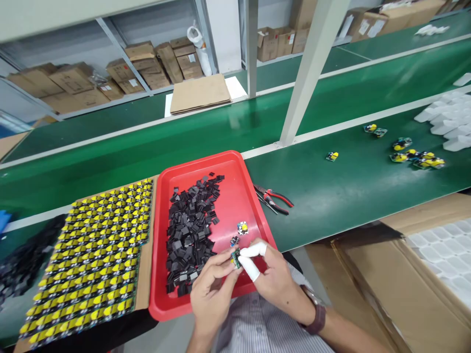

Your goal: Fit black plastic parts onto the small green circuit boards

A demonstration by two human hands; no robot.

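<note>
Over the near right part of the red tray (235,169), my left hand (215,279) pinches a small green circuit board (236,258) between thumb and fingers. My right hand (270,274), with white covers on thumb and forefinger, closes on the board's other side. Whether the right fingertips also hold a tiny part is hidden. Just beyond the fingers lie a small dark and blue component (234,240) and a board with a yellow part (243,228), both in the tray. A heap of black plastic pieces (191,225) fills the tray's left side.
Left of the tray, rows of yellow-topped boards (99,250) stand on cardboard. Pliers (274,198) lie right of the tray on the green bench (312,196). Several loose boards (419,158) and white plastic pieces (451,117) are farther right. A slanted post (309,73) rises behind.
</note>
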